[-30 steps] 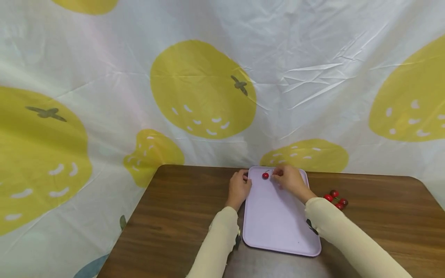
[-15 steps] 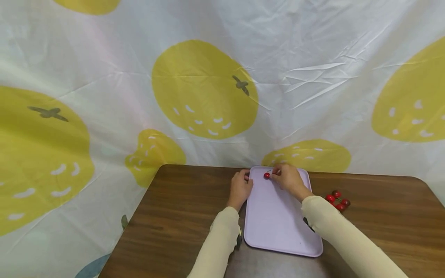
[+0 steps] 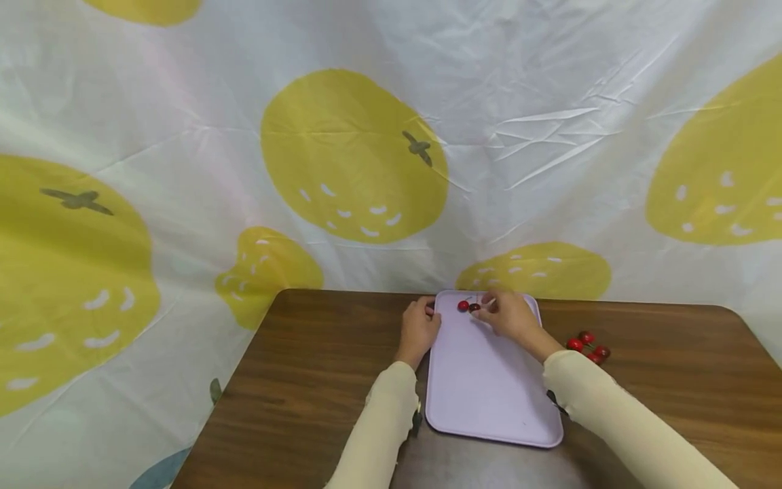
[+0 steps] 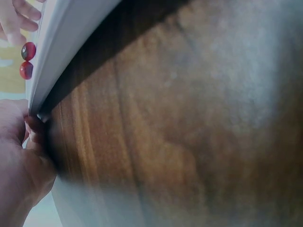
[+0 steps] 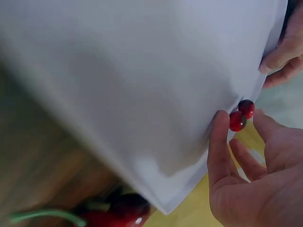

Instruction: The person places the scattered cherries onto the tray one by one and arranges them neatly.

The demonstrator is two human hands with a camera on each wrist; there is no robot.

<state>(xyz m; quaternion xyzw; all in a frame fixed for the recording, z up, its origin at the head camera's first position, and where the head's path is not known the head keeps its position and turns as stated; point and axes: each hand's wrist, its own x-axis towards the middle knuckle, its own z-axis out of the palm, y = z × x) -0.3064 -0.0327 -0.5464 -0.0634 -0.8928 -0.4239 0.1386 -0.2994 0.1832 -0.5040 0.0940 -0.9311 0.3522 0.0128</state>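
Note:
Two red cherries lie side by side on the lilac tray (image 3: 495, 380) near its far end: one brighter cherry (image 3: 463, 306) and a darker cherry (image 3: 474, 308). My right hand (image 3: 510, 317) is at the darker one, its thumb and fingers spread apart around it; the right wrist view shows a fingertip (image 5: 220, 118) right beside that cherry (image 5: 238, 121). With thumb and fingers at the rim, my left hand (image 3: 419, 331) grips the tray's far left edge. In the left wrist view, part of this left hand (image 4: 21, 161) is seen below the rim.
Several more cherries (image 3: 575, 345) with green stems lie bunched on the brown wooden table (image 3: 330, 367), right of the tray. A white curtain (image 3: 537, 170) with yellow fruit prints hangs just behind the table's far edge.
The darker cherry, earlier between my right fingers, now rests next to the brighter one, and the fingers have parted from it. My left hand stays on the tray edge.

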